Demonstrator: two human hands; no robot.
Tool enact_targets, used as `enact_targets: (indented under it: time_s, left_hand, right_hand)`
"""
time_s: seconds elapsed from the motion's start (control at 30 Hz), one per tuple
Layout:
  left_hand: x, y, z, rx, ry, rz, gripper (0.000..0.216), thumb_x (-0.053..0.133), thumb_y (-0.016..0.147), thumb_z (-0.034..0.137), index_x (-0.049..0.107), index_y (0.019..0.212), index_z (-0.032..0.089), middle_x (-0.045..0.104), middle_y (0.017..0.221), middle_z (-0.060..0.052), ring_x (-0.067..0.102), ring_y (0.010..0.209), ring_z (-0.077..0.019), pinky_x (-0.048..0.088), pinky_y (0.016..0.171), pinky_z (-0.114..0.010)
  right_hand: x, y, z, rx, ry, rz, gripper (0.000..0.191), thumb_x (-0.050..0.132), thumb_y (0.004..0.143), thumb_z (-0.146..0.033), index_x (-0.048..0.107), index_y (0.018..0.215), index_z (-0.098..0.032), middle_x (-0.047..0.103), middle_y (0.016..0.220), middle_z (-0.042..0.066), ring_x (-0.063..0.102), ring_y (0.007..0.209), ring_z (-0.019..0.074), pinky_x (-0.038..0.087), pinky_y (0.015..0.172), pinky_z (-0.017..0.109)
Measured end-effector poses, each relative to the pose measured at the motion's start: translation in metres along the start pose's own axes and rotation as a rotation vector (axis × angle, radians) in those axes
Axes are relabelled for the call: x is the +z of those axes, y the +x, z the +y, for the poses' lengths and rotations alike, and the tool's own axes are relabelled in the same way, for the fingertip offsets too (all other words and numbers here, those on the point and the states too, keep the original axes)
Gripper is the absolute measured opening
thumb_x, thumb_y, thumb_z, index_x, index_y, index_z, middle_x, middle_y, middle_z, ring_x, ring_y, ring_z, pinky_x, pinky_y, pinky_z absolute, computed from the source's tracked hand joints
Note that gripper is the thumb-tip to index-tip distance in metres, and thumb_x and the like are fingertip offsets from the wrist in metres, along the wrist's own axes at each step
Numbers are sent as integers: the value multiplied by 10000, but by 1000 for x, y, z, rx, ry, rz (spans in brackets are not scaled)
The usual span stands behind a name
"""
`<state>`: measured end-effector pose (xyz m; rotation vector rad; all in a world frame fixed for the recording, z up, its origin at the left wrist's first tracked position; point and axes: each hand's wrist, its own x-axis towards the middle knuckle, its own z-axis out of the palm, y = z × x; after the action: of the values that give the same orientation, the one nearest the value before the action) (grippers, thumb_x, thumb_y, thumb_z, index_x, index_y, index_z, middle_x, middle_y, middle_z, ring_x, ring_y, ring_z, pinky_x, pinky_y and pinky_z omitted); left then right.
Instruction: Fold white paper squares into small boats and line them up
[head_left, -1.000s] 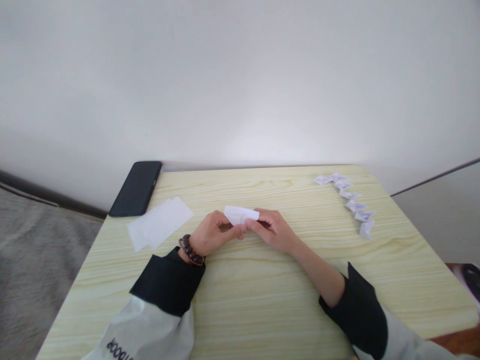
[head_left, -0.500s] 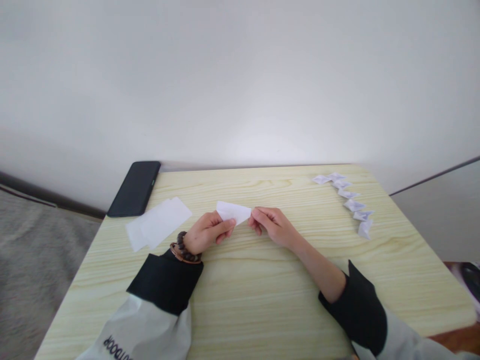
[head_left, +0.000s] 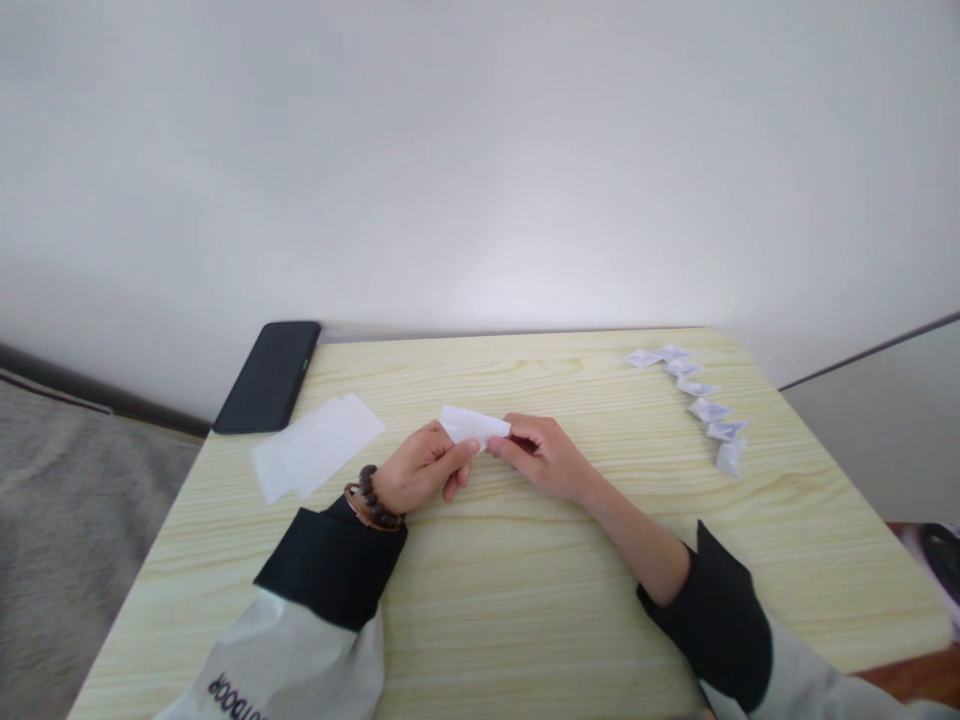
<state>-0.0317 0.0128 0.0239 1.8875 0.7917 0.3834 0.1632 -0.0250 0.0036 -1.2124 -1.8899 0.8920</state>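
A small folded piece of white paper (head_left: 474, 424) is held up over the middle of the table. My left hand (head_left: 422, 466) pinches its left and lower part, thumb on top. From the other side, my right hand (head_left: 544, 456) grips the right end between thumb and fingers. The two thumbs are close together at the paper's lower edge, and the fingertips behind it are partly hidden. To the left of my left hand lie flat white paper sheets (head_left: 330, 445), overlapping each other.
A black phone (head_left: 268, 377) lies at the table's back left corner, close to the paper sheets. Several small folded white paper boats (head_left: 709, 409) form a curved row at the right. A white wall (head_left: 480, 170) rises behind the wood-patterned table (head_left: 525, 620).
The folded paper has shifted slightly right. My right thumb has moved left along its lower edge, closer to my left thumb, while the right fingers have gone behind the paper.
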Motion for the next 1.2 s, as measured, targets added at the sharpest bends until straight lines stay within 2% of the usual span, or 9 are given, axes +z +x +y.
enact_targets:
  time_s: [0.17, 0.27, 0.43, 0.63, 0.73, 0.87, 1.0, 1.1, 1.2]
  left_hand:
    - [-1, -1, 1, 59, 35, -1, 560, 372, 885, 489, 559, 468, 165, 520, 373, 9, 443, 394, -77, 384, 489, -181]
    - [-2, -2, 0, 92, 65, 74, 596, 338, 882, 521, 567, 467, 160, 558, 444, -12, 502, 477, -98, 404, 550, -200]
    - [-2, -2, -6, -14, 77, 175, 532, 381, 864, 515, 605, 535, 162, 565, 504, 6, 489, 511, -108, 408, 573, -210]
    - [-2, -2, -5, -55, 77, 170, 525, 364, 878, 470, 577, 509, 163, 572, 520, 4, 499, 534, -109, 403, 572, -203]
    - [-1, -2, -4, -9, 81, 166, 510, 380, 871, 455, 589, 511, 160, 591, 542, -7, 518, 551, -112, 403, 578, -202]
    - [2, 1, -3, 61, 81, 107, 417, 512, 810, 432, 608, 508, 161, 618, 559, -17, 551, 573, -125, 411, 591, -205]
    - [1, 1, -3, 86, 54, 65, 422, 481, 843, 387, 597, 499, 171, 625, 567, -21, 577, 621, -137, 433, 648, -215]
    - [-1, 0, -4, 90, 20, 12, 395, 484, 848, 380, 602, 537, 168, 590, 512, -6, 550, 567, -126, 432, 619, -210]
    - [-2, -1, -4, 92, 14, 25, 406, 484, 852, 379, 585, 523, 163, 596, 527, -11, 550, 580, -124, 429, 613, -203]
  right_hand:
    - [-2, -1, 0, 16, 104, -56, 309, 457, 891, -364, 574, 694, -156, 510, 622, -10, 459, 558, 88, 345, 525, 207]
    - [-3, -2, 0, 47, 180, -73, 329, 449, 896, -373, 575, 689, -151, 533, 631, -2, 472, 563, 92, 366, 533, 208]
    - [-2, -3, 4, 90, 277, -84, 393, 408, 908, -423, 576, 680, -150, 540, 589, -4, 491, 548, 96, 396, 543, 211]
    - [-1, -2, 3, 100, 238, -72, 411, 402, 909, -440, 574, 671, -152, 526, 565, -9, 481, 531, 92, 388, 530, 203]
    - [-1, -2, 2, 94, 207, -52, 399, 397, 915, -423, 591, 696, -151, 538, 581, -7, 489, 537, 92, 386, 535, 201]
    - [-1, -2, 2, 54, 103, -46, 362, 404, 919, -364, 609, 713, -147, 552, 604, -4, 484, 543, 90, 369, 539, 202]
    - [-1, -2, 2, -3, 17, -73, 327, 426, 907, -318, 600, 691, -147, 548, 622, -4, 472, 558, 90, 341, 543, 206]
    - [0, -2, 1, -24, -20, -75, 318, 444, 897, -303, 596, 666, -145, 537, 611, -8, 462, 551, 86, 327, 546, 208]
    - [0, -3, 1, -12, 2, -63, 309, 453, 892, -306, 582, 664, -142, 524, 611, -8, 454, 551, 85, 324, 538, 205]
